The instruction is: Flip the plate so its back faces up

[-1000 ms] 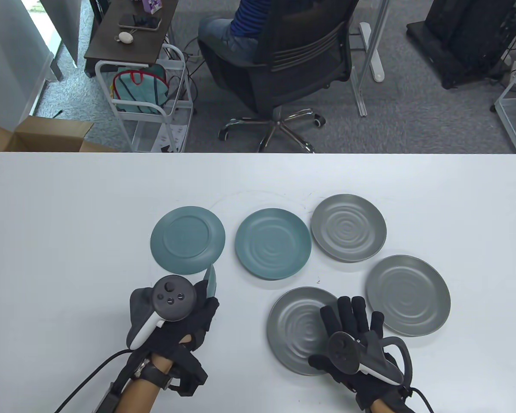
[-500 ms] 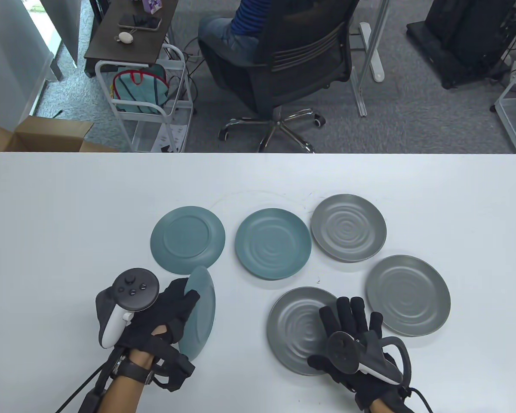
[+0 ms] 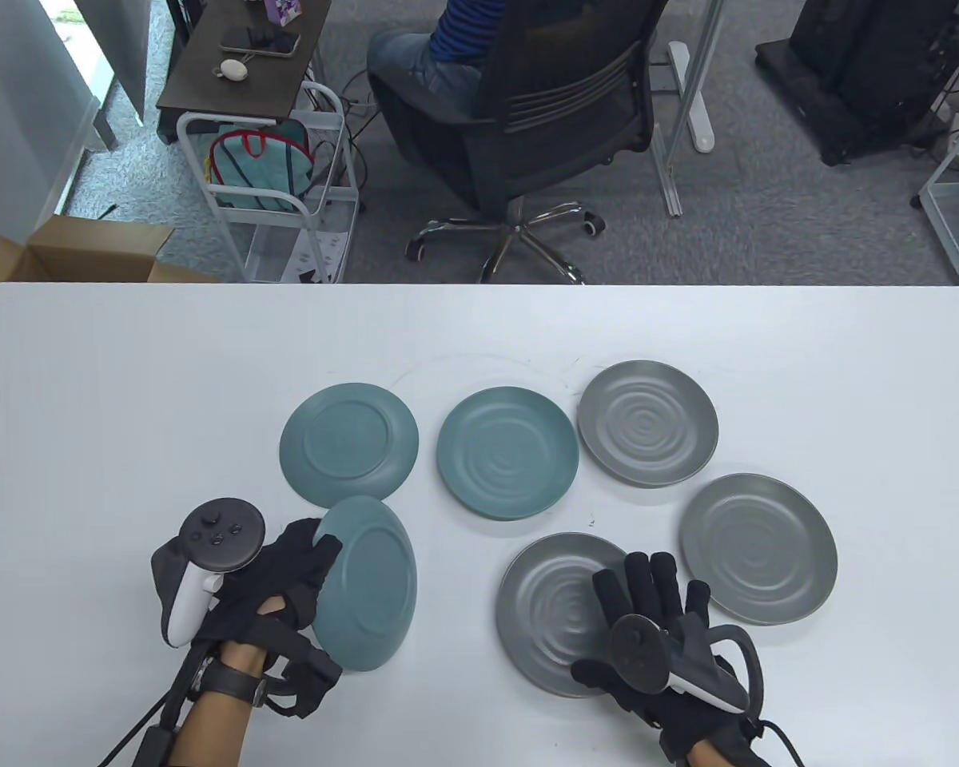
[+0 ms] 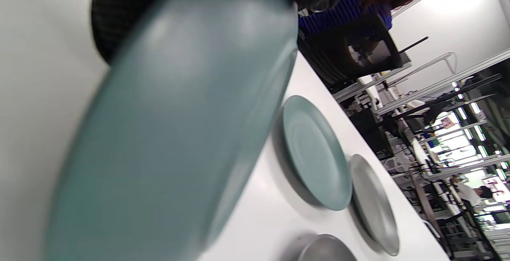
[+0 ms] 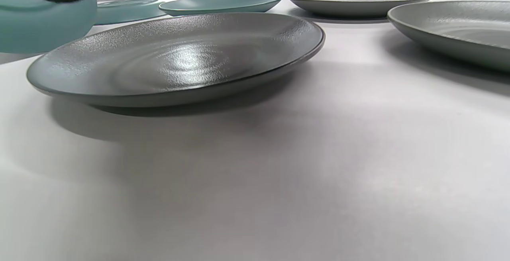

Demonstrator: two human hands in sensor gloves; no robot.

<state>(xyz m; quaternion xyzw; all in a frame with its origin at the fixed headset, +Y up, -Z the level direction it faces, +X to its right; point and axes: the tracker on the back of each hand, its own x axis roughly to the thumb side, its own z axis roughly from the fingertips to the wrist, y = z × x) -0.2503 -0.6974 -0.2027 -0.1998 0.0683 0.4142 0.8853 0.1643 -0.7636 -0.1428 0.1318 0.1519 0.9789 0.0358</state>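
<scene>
Left hand (image 3: 284, 579) gripping tilted teal plate (image 3: 368, 583), right hand (image 3: 655, 607) flat

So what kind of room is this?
Probably an office or lab: a swivel chair with someone sitting in it, grey carpet, and a side desk behind the white table.

teal plate (image 4: 171, 133): blurring in the left wrist view, its lower edge running off the frame
left hand (image 3: 288, 575): its grip on that plate's far side is hiding
near grey plate (image 3: 559, 611): right hand (image 3: 655, 615) is covering its right part
</scene>
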